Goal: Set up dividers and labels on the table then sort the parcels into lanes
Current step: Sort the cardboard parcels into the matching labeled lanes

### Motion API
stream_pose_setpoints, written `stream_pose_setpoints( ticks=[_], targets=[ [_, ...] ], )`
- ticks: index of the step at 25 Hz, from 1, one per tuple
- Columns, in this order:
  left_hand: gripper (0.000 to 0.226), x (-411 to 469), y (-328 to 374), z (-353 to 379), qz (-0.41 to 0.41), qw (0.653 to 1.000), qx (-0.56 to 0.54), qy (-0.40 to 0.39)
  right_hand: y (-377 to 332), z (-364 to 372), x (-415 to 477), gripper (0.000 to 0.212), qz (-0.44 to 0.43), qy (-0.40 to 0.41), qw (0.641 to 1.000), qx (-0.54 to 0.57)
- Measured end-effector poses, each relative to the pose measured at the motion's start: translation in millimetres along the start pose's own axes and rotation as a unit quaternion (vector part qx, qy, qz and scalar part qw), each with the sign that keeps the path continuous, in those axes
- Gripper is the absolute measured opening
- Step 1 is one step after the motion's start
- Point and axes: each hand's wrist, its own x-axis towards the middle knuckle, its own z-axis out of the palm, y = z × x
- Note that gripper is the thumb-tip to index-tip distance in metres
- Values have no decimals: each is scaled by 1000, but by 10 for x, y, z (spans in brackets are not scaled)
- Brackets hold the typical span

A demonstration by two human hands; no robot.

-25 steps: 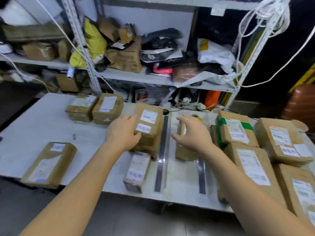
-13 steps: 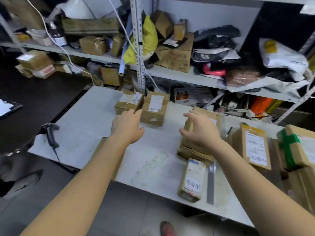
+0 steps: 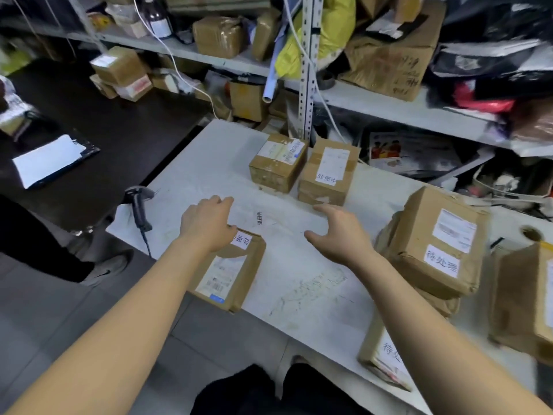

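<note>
Since half a second ago the right hand (image 3: 341, 235) has come off the stack of parcels (image 3: 434, 244) and the left hand (image 3: 206, 223) has drawn back from the far side of the table (image 3: 209, 163) towards its near edge. The right hand now hovers palm down over the bare middle of the table, fingers spread and relaxed, holding nothing. The left hand is also released, its fingers loosely bent, and sits over the far end of a flat parcel (image 3: 230, 274) that lies at the table's near edge; whether it touches the parcel cannot be told. Between the two hands a small label (image 3: 259, 218) is stuck to the table top. At the table's far edge a taped box (image 3: 276, 164) and a labelled box (image 3: 329, 172) stand side by side, touching. The stack of parcels sits on the right part of the table, and a long parcel (image 3: 386, 354) overhangs the near edge in front of it. A handheld scanner (image 3: 139, 208) lies at the table's left corner.
</note>
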Motion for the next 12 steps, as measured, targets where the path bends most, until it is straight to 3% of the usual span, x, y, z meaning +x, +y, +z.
stream_pose_setpoints(
  ticks=[7, 12],
  targets=[
    [67, 161, -679, 654, -11, 988, -113, -104, -353, 795, 91, 65, 97, -57, 992, 50],
    [46, 130, -895, 1186, -2, 935, -281, -215, -811, 1488, 6, 77, 245, -73, 947, 193]
  ],
)
